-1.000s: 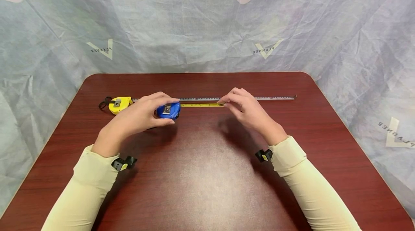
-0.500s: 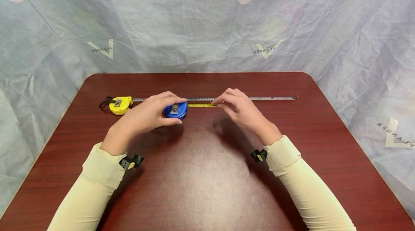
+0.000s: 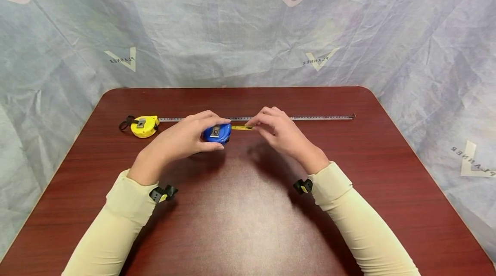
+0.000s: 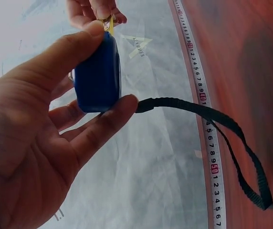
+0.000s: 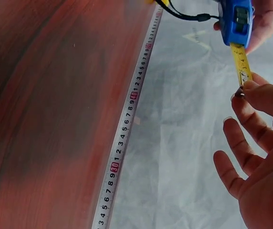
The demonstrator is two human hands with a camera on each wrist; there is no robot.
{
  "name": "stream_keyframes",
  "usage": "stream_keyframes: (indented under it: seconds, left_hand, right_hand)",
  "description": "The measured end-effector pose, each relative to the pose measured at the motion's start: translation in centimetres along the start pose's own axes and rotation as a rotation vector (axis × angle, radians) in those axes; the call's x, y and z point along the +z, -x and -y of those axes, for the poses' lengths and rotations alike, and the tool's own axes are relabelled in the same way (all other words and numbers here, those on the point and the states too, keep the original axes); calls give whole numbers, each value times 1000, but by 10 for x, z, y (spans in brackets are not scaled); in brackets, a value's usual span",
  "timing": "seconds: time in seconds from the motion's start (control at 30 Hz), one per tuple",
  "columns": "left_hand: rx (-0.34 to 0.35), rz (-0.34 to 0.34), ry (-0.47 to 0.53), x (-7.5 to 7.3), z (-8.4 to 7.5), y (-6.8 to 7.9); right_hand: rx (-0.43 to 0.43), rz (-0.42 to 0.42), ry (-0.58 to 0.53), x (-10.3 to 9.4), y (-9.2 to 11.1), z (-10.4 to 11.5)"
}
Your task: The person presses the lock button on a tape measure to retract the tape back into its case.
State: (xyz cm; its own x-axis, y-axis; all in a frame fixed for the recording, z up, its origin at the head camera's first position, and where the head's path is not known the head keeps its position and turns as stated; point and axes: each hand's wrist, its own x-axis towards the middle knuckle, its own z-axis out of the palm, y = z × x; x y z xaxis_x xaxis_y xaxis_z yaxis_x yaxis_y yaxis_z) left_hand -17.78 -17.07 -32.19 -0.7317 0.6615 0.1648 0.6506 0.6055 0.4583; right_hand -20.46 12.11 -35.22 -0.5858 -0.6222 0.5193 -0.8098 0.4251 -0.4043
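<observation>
My left hand point(image 3: 187, 136) grips a blue tape measure point(image 3: 218, 133) by its case, thumb on one side and fingers on the other. A dark wrist strap point(image 4: 222, 119) trails from the case in the left wrist view. Out of the case comes a short length of yellow blade point(image 5: 241, 62). Between thumb and index finger my right hand point(image 3: 279, 134) pinches the metal hook point(image 5: 240, 92) at the blade's end; its other fingers are spread. Behind both hands lies a second, yellow tape measure point(image 3: 144, 126), its long white blade point(image 3: 321, 117) drawn out to the right.
The red-brown table point(image 3: 248, 207) has a rounded far edge. A grey printed fabric backdrop point(image 3: 232, 30) hangs behind it and at both sides. A black strap loop point(image 3: 126, 122) lies left of the yellow case.
Both hands have come closer together, the left moving right and the right moving left. The visible yellow blade between them has become much shorter. The yellow tape measure stays in place.
</observation>
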Motion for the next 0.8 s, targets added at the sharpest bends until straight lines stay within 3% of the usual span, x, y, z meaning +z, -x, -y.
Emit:
stream_keyframes:
  seconds: [0.8]
  left_hand:
    - [47, -29, 3, 9, -7, -7]
  right_hand:
    - [-23, 6, -30, 11, -9, 7]
